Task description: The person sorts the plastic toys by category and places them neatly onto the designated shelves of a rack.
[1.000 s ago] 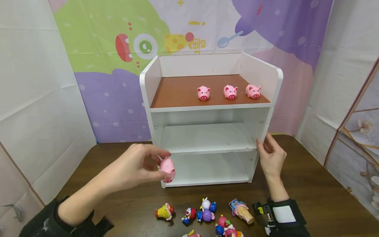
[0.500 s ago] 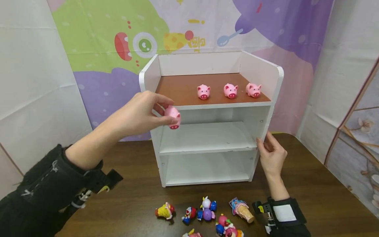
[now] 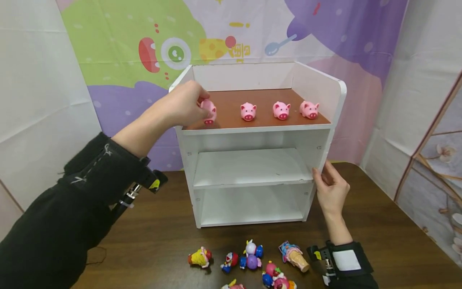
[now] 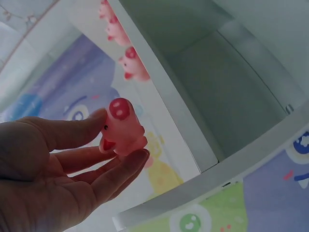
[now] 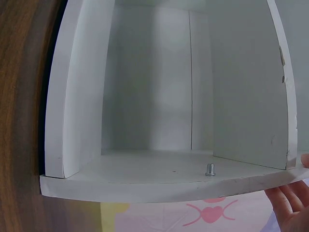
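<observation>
A pink toy pig (image 3: 209,111) is pinched between the thumb and fingers of my left hand (image 3: 185,103), at the left end of the brown top board (image 3: 231,97). In the left wrist view the pig (image 4: 123,128) shows its red snout, with the thumb on one side and fingertips on the other. Three matching pigs stand along that board's front edge: one near the middle (image 3: 248,111), one farther right (image 3: 281,110) and one by the right wall (image 3: 309,109). My right hand (image 3: 331,188) grips the right side panel of the white shelf unit (image 3: 252,186), level with the middle shelf.
Several small toy figures lie on the dark wooden table (image 3: 151,245) in front of the unit, among them a yellow-dressed one (image 3: 200,257) and an ice-cream cone (image 3: 294,256). A printed cloth (image 3: 137,116) hangs behind. A metal shelf pin (image 5: 210,169) juts from the side panel.
My left hand has lifted the toy pig from beside the lower shelf up to the left end of the top board. The right hand stays on the side panel.
</observation>
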The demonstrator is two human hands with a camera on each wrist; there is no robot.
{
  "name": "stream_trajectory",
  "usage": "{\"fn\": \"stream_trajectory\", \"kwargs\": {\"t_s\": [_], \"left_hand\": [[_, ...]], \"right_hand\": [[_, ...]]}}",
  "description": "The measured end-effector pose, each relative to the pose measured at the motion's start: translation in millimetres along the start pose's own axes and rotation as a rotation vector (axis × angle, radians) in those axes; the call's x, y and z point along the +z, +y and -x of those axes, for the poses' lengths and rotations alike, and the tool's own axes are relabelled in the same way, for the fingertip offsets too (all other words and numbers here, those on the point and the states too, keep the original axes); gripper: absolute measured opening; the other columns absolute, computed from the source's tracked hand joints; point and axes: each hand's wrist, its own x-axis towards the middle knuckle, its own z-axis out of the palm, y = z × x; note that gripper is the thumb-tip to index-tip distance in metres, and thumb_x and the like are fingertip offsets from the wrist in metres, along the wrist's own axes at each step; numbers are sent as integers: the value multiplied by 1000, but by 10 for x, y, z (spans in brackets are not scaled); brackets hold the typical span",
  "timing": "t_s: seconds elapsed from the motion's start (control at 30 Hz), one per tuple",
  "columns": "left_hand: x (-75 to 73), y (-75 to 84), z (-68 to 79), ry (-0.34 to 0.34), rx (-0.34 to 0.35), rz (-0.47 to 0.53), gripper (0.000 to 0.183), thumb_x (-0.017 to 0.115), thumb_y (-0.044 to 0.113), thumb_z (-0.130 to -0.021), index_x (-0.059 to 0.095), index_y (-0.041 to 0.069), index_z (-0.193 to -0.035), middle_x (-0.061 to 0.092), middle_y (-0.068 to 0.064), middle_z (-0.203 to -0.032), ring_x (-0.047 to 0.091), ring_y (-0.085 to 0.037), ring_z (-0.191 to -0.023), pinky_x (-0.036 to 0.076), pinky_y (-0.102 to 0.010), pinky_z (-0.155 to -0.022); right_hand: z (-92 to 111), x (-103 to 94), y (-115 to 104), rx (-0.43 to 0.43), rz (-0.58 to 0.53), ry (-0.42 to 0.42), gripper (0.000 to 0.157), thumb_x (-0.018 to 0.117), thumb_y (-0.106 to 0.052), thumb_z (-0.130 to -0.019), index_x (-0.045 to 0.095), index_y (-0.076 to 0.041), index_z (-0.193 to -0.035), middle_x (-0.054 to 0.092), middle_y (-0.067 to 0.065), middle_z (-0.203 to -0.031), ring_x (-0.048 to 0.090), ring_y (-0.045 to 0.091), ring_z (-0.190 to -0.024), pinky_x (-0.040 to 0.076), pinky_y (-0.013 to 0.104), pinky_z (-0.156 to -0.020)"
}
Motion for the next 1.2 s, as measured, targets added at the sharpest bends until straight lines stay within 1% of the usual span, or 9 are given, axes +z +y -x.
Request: {"fn": "stream_trajectory", "kwargs": {"t_s": [0.1,0.2,0.27,0.37,0.5,0.6,0.73,1.0,1.2], "left_hand": [[-15,-20,-82,13,-14,-36,31,51,7,-81,58,-8,-108,59,-16,-89,46,-25,-78,39,-30,-60],[-24,-32,-146,14,-25,-57,27,52,5,-79,61,-6,-102,55,-14,-82,43,-24,-77,38,-31,-62],[-28,-32,-186,-2,-39,-58,37,52,5,-79,54,-9,-113,58,-19,-97,43,-26,-86,39,-34,-72],[-26,-40,-233,-28,-53,-62,44,51,5,-80,47,-10,-121,54,-23,-114,42,-27,-94,39,-36,-81],[-3,-69,-276,-48,-61,-66,41,49,3,-79,49,-12,-118,54,-24,-114,41,-27,-93,37,-33,-77],[23,-86,-295,-61,-87,-56,42,46,2,-80,47,-11,-121,53,-23,-115,42,-28,-95,39,-33,-74],[51,-87,-303,-70,-123,-40,47,43,0,-81,40,-9,-127,49,-24,-122,41,-29,-99,41,-34,-76],[90,-125,-329,-88,-151,-52,48,41,0,-81,39,-8,-129,48,-22,-117,41,-29,-99,41,-34,-76],[113,-164,-347,-88,-160,-67,50,40,1,-82,35,-6,-131,45,-23,-126,39,-29,-101,40,-34,-77]], "right_hand": [[-2,-1,-22,-1,8,1,35,64,4,-73,61,4,-108,60,31,-100,58,2,-78,46,6,-64],[-3,-2,-108,0,18,-1,34,63,5,-73,61,6,-107,60,33,-99,58,2,-78,46,6,-64],[-6,-4,-128,1,23,-4,34,63,5,-73,60,7,-107,59,34,-98,58,2,-78,45,6,-64],[-10,-5,-138,2,26,-9,34,62,5,-73,59,8,-107,59,35,-98,58,2,-78,45,6,-64],[-11,-6,-138,2,31,-10,34,62,6,-73,59,8,-107,59,35,-98,58,2,-77,45,5,-63],[-10,-6,-139,4,34,-9,34,63,6,-73,59,8,-107,59,35,-98,58,3,-76,45,5,-63],[-8,-4,-143,10,40,-8,34,63,5,-73,60,8,-107,59,35,-98,58,3,-76,45,5,-62],[-3,0,-146,14,43,-7,34,63,5,-73,60,8,-107,59,35,-97,58,2,-75,45,4,-61],[-5,14,-142,15,36,-9,34,63,5,-73,60,8,-107,59,34,-97,58,2,-75,45,4,-62]]}}
